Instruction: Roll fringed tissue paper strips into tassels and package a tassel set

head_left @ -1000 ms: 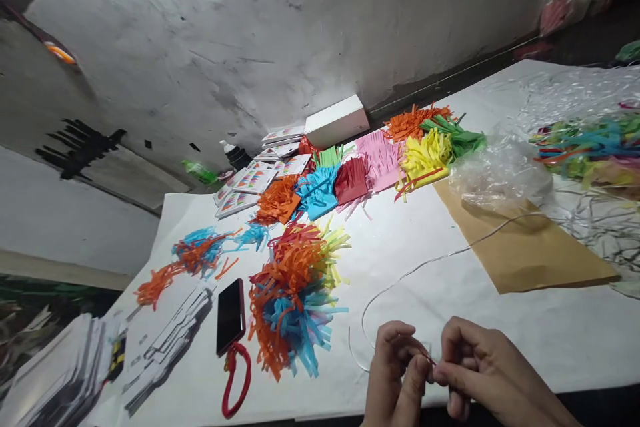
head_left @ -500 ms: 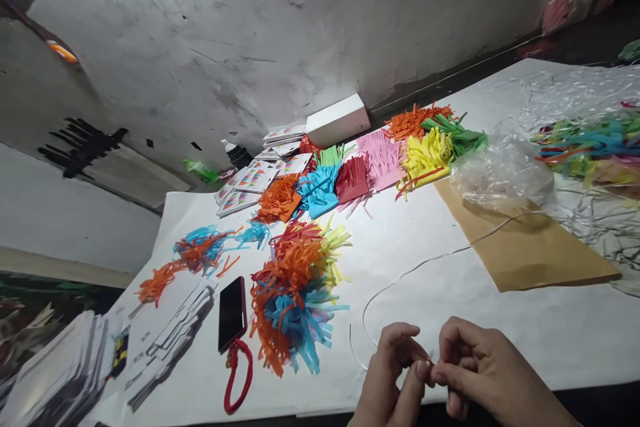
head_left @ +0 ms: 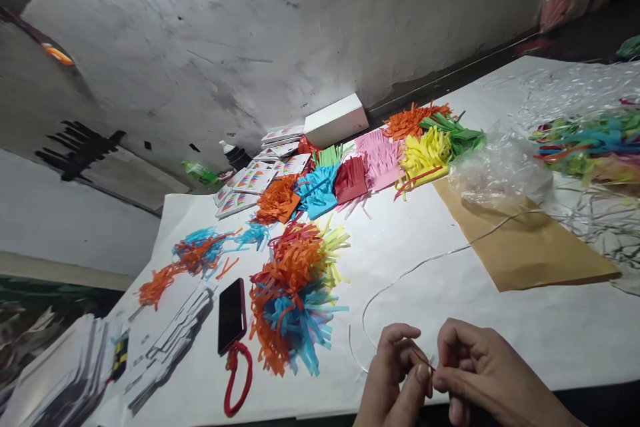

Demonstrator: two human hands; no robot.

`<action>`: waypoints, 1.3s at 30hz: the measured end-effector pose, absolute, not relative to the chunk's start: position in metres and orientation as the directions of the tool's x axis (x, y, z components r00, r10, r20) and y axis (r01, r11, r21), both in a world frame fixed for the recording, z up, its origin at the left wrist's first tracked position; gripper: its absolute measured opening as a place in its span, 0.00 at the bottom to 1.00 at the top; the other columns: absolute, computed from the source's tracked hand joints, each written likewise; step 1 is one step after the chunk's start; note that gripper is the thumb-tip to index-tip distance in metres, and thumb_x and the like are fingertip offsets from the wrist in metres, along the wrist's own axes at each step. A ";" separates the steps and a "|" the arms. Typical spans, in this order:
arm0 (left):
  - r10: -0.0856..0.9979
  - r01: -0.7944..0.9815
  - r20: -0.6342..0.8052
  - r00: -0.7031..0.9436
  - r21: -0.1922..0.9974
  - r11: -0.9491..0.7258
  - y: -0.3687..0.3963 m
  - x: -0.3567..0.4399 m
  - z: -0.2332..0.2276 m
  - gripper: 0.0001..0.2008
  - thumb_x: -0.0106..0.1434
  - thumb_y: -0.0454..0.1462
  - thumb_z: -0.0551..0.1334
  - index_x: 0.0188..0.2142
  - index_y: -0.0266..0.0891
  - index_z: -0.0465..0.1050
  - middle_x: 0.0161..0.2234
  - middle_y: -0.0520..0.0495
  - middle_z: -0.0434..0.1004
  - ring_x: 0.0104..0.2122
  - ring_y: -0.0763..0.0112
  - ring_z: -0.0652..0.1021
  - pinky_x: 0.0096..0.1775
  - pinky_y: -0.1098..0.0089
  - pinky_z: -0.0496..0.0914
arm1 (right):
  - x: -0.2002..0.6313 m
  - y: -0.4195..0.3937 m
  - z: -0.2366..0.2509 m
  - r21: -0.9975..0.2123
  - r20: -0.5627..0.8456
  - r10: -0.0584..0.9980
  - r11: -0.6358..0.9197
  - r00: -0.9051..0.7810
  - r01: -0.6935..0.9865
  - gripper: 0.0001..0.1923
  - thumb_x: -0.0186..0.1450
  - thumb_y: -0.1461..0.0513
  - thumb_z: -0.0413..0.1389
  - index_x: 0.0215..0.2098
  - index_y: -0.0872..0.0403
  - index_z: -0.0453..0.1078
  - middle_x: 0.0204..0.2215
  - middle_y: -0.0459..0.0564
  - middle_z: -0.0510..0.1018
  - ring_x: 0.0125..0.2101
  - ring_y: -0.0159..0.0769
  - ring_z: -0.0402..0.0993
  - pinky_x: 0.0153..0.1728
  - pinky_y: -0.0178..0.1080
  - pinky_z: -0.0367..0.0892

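Note:
My left hand (head_left: 395, 380) and my right hand (head_left: 480, 373) meet at the table's front edge, fingertips pinched together on a thin red paper strip (head_left: 423, 360). A clear plastic string (head_left: 400, 277) loops on the white table (head_left: 425, 247) just beyond my hands and runs off to the right toward the brown paper sheet (head_left: 525, 247). A pile of orange, blue, yellow and red fringed paper (head_left: 295, 293) lies left of my hands.
Colored fringed paper stacks (head_left: 380, 160) line the back, beside a white box (head_left: 336, 121) and printed cards (head_left: 260, 177). A phone (head_left: 231, 315) with a red strap (head_left: 236, 380) lies at left, near stacked cards (head_left: 170, 340). Clear plastic bags (head_left: 505, 167) with colored strips sit right.
My hands have stayed at the front edge, with only small finger movements; the red strip now shows more clearly between the fingertips. The view shifted slightly.

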State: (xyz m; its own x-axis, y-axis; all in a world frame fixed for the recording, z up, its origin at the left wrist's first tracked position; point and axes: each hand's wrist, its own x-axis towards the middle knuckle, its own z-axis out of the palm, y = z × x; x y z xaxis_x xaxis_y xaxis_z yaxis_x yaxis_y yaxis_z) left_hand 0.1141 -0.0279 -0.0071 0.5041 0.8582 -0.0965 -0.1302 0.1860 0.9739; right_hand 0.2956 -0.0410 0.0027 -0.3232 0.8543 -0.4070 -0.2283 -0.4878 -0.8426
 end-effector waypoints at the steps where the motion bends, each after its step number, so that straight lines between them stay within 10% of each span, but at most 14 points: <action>1: 0.857 -0.132 -0.102 0.505 0.972 0.194 -0.028 0.114 -0.006 0.18 0.69 0.48 0.64 0.53 0.45 0.67 0.31 0.53 0.68 0.28 0.78 0.68 0.33 0.73 0.63 | 0.296 -0.041 0.004 -0.840 -0.408 0.852 -0.491 -0.328 -0.231 0.16 0.56 0.56 0.65 0.28 0.52 0.61 0.22 0.40 0.76 0.19 0.31 0.77 0.21 0.30 0.65; 14: 0.844 -0.033 -0.164 0.510 0.977 0.210 -0.028 0.110 -0.010 0.21 0.67 0.51 0.65 0.53 0.44 0.67 0.30 0.53 0.69 0.29 0.75 0.68 0.35 0.71 0.64 | 0.294 -0.043 -0.008 -0.840 -0.358 0.855 -0.470 -0.376 -0.269 0.14 0.60 0.57 0.64 0.41 0.55 0.72 0.26 0.42 0.76 0.21 0.31 0.78 0.25 0.31 0.69; 22: 0.885 0.006 -0.064 0.461 0.998 0.069 -0.032 0.111 -0.014 0.20 0.69 0.51 0.63 0.54 0.43 0.66 0.31 0.51 0.73 0.30 0.73 0.73 0.35 0.69 0.64 | 0.297 -0.044 -0.007 -0.930 -0.285 0.912 -0.338 -0.296 -0.147 0.09 0.63 0.58 0.61 0.28 0.55 0.74 0.24 0.44 0.78 0.22 0.32 0.78 0.26 0.31 0.70; 31: 0.965 0.072 0.038 0.261 0.996 -0.059 -0.038 0.113 -0.016 0.15 0.70 0.47 0.63 0.32 0.39 0.74 0.27 0.49 0.72 0.28 0.72 0.71 0.32 0.71 0.64 | 0.300 -0.050 -0.012 -0.962 0.195 0.963 0.225 -0.187 0.156 0.09 0.71 0.61 0.57 0.32 0.51 0.74 0.26 0.43 0.78 0.26 0.28 0.77 0.29 0.26 0.69; 39: 0.987 -0.080 0.161 0.007 0.984 -0.160 -0.055 0.130 -0.030 0.06 0.67 0.43 0.67 0.42 0.48 0.78 0.30 0.53 0.75 0.25 0.77 0.71 0.29 0.75 0.64 | 0.298 -0.052 -0.005 -0.757 0.521 0.842 0.531 -0.138 0.380 0.12 0.76 0.62 0.48 0.35 0.51 0.67 0.23 0.42 0.73 0.22 0.27 0.72 0.26 0.28 0.67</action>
